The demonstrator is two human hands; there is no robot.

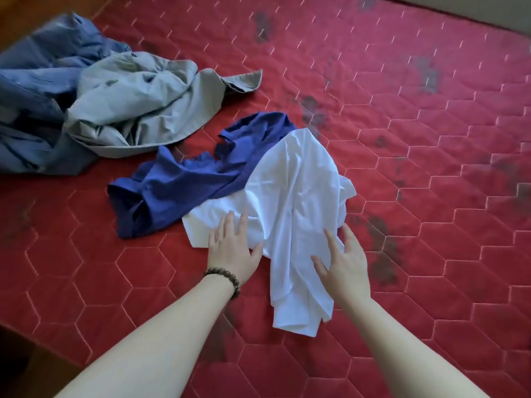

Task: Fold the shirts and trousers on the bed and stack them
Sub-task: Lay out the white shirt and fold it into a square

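Two bare forearms reaching in from the near edge over a red quilted mattress (402,116) stitched in a hexagon pattern and marked with dark blotches. Left hand (230,248), with a brown beaded bracelet (222,278) at the wrist, lying flat with straight fingers on the near-left corner of a crumpled white shirt (296,202). Right hand (344,262) also spread, fingers straight and slightly apart, pressing on the right side of the same white shirt, thumb pointing left across the cloth. Neither hand curled round anything or pinching a fold. White shirt lying unfolded and rumpled near the middle of the bed, a narrow part of it trailing toward the near edge between the two arms. Just to its left, and tucked partly under it, a deep blue garment (184,188), bunched and twisted, stretching away to the far side along the white shirt's left edge. Further left and farther off, a pale grey garment (138,107) heaped in loose folds, one edge flaring out to the right on the mattress. Beyond that, at the far left, a faded blue garment (34,90) in a larger heap, touching the grey one and partly beneath it. Strip of wooden floor (34,366) showing at the near-left corner beside the bed.
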